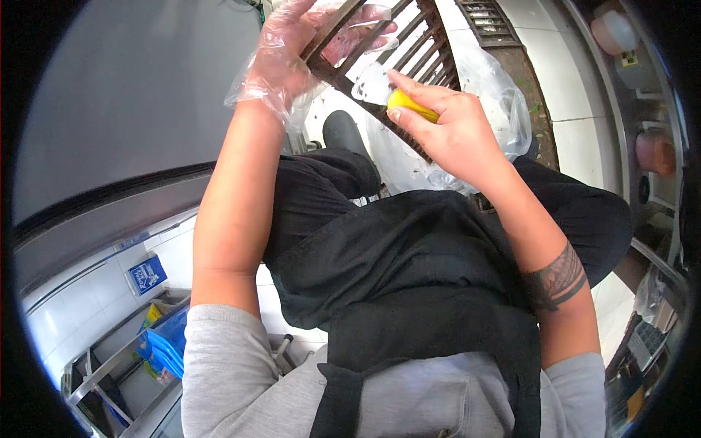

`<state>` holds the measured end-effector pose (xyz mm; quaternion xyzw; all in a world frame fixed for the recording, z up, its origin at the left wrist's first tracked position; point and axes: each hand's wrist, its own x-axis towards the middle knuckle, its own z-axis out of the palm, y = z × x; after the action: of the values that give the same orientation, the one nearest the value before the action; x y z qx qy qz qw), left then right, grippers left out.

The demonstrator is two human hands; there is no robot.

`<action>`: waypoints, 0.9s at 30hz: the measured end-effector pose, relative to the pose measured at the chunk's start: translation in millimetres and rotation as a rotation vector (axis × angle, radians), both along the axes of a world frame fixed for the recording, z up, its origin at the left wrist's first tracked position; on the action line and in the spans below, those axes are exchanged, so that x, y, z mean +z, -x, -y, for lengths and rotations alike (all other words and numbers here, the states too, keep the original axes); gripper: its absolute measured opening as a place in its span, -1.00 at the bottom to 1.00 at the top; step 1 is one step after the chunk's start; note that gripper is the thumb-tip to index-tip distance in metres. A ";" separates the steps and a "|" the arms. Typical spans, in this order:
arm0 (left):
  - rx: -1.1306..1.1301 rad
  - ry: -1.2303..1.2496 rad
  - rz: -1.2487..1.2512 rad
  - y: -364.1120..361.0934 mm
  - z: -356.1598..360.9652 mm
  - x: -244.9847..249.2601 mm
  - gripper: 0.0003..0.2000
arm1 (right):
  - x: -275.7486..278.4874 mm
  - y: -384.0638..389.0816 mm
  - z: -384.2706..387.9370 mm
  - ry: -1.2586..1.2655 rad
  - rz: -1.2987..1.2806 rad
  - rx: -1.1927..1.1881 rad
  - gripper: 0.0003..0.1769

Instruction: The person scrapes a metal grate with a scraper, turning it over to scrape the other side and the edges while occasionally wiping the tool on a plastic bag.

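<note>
My left hand wears a loose clear plastic glove and grips the upper left end of a rusty, dark metal drain grate. Some of its fingers show behind the bars. The grate is tilted, slanting down toward the right between my legs. My bare right hand is closed around the yellow handle of a scraper, its index finger stretched along the tool. The scraper's pale blade, specked with dark dirt, overlaps the side of the grate. Clear plastic bag material lies behind and beneath the grate.
An open floor drain channel runs along the right, with another grate at its far end. A large grey panel stands at left. My dark boot rests on white tiles. Shelves with containers line the right side.
</note>
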<state>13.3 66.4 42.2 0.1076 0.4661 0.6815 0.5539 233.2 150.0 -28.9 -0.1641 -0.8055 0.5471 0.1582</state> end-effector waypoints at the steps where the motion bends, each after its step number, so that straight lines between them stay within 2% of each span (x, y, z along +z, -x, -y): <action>1: -0.032 -0.055 0.035 2.7 0.9 -2.1 -0.26 | -1.4 0.2 0.0 0.029 0.030 0.039 -0.46; 5: -0.076 -0.162 0.065 2.4 -0.7 -1.1 -0.32 | -34.2 -0.7 2.9 0.010 0.037 0.123 -0.45; 7: -0.072 -0.131 0.046 3.5 2.1 -2.3 -0.37 | -37.4 5.0 6.8 0.245 -0.010 0.196 -0.43; 10: -0.047 -0.081 0.031 2.5 5.9 -1.9 -0.44 | -14.6 6.4 0.2 0.330 0.113 0.287 -0.40; 12: -0.024 -0.070 0.033 -3.8 7.6 3.0 -0.48 | -24.0 7.9 -6.9 0.314 0.087 0.308 -0.39; 14: 0.058 0.070 -0.162 -14.4 5.0 8.4 -0.50 | -30.2 9.3 -12.6 0.302 0.061 0.326 -0.39; 16: 0.022 0.041 -0.176 -13.3 3.0 7.0 -0.48 | -27.6 10.7 -20.2 0.114 -0.004 0.371 -0.41; 17: 0.036 0.020 -0.115 -14.3 0.3 7.4 -0.47 | -24.1 11.9 -23.7 0.120 -0.005 0.364 -0.41; 19: 0.040 -0.002 -0.055 -10.7 -6.2 3.7 -0.46 | -16.2 17.5 -28.2 -0.023 0.018 0.383 -0.45; 22: -0.056 -0.042 -0.048 10.2 -1.9 -17.4 -0.25 | -24.1 22.8 -26.9 0.071 -0.084 0.354 -0.47; 23: -0.086 -0.061 -0.045 15.6 -2.6 -22.2 -0.16 | -22.8 25.3 -24.3 0.196 -0.106 0.351 -0.47; 26: -0.058 -0.065 0.040 4.8 -3.3 -9.0 -0.28 | -10.4 20.3 -27.3 0.150 -0.094 0.327 -0.49; 27: -0.084 -0.098 0.049 5.0 -2.8 -9.9 -0.24 | -7.0 16.5 -31.6 0.045 -0.070 0.340 -0.48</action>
<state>8.3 69.2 32.3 0.1373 0.4134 0.6822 0.5873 216.7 181.5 -35.8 -0.0100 -0.8031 0.5893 0.0876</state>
